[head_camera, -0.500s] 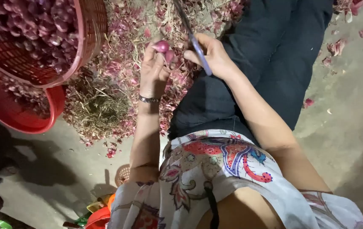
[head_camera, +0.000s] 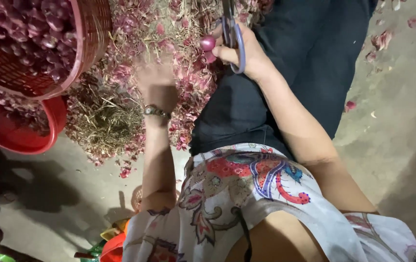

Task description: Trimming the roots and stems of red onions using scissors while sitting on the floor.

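Warm, fairly dim artificial light falls from above and somewhat to the right, brightest on the bare concrete floor (head_camera: pixel 402 121) right of the dark trouser leg (head_camera: pixel 285 87) and fading into deep shadow at the lower left, below the red basket (head_camera: pixel 18 131). The left hand (head_camera: pixel 157 85) is smeared with motion blur, while the right hand (head_camera: pixel 239 51) with the scissors (head_camera: pixel 233 41) is only slightly soft. The shallots in the basket show small glints, and the edges look stretched by the wide lens.
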